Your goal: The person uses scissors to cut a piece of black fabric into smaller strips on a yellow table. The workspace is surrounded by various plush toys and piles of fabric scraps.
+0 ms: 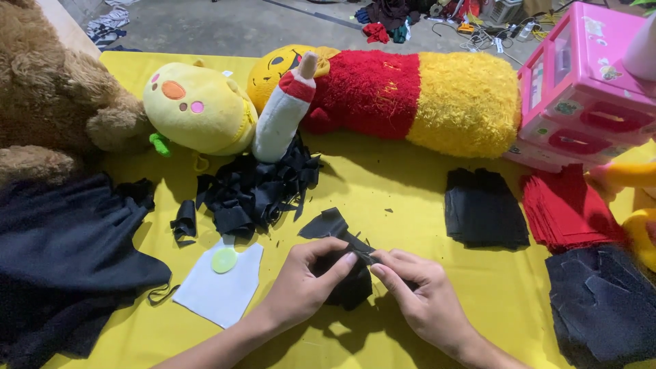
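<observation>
Black fabric piece (pixel 342 263): we pinch it between both hands at the near middle of the bench, one corner lifted, probably so its edge stays taut between the fingertips.
Left hand (pixel 301 283): we close it narrowly, thumb and forefinger gripping the piece's left part.
Right hand (pixel 420 297): we close it too, fingertips nipping the same piece just beside the left fingertips.
Yellow bench (pixel 383 184): it carries everything, and its bright cover sets off the dark cloth.
Black scrap heap (pixel 256 191): it lies left of and beyond our hands, near at hand.
White cut shape (pixel 219 290): it rests flat to the near left, with a green disc (pixel 224 260) on it.
Black stack (pixel 484 208) and red stack (pixel 567 208): they lie squared to the right, apart from the scraps.
Plush toys (pixel 383 96): they lie along the far edge.
</observation>
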